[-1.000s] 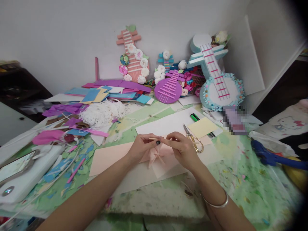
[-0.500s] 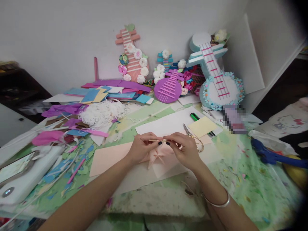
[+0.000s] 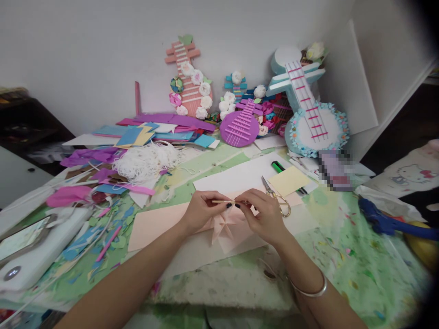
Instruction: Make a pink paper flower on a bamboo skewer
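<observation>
Above the middle of the table, my left hand [image 3: 202, 210] and my right hand [image 3: 263, 214] meet at the fingertips. Both are closed in a pinch on a thin pale strip [image 3: 220, 201]; whether it is paper or a small stick is too fine to tell. Just under the fingertips is a folded pale pink paper star [image 3: 224, 225], partly covered by my hands. It rests over a flat sheet of pink paper [image 3: 152, 225]. Gold-handled scissors [image 3: 285, 209] lie close beyond my right hand.
A yellow paper piece [image 3: 289, 180] and a green cutter [image 3: 276, 166] lie behind the scissors. Tangled white string [image 3: 146, 162] and paper scraps fill the left. Decorated lute models, including a purple one [image 3: 240, 129], stand at the back. A blue glue gun [image 3: 384, 218] is at right.
My fingers have shifted slightly around the thin strip, and more of it shows between them. Both hands stay in nearly the same place above the paper star.
</observation>
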### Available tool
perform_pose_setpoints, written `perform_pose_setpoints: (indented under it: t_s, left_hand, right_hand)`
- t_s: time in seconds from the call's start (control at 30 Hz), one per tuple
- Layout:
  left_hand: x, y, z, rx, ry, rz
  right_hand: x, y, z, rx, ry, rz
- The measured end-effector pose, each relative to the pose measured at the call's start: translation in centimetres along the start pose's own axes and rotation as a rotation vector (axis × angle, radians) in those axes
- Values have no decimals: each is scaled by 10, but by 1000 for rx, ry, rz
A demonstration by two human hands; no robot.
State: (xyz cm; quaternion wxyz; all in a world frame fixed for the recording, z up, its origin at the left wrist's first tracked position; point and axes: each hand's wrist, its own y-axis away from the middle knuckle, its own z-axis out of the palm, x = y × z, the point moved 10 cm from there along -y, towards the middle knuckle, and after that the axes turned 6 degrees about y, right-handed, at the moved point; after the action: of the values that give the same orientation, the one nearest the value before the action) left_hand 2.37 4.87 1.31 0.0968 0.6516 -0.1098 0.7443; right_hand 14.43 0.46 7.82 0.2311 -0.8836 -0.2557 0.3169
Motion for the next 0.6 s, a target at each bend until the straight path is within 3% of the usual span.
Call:
perform_pose_setpoints:
  t_s: [0.37,0.6]
  left_hand:
    - [9,2,5,-57,-90,98]
    - [10,3,7,-48,-83,110]
  right_hand:
    - [2,0,2,-7,143,21]
    - [2,0,0,13,113,45]
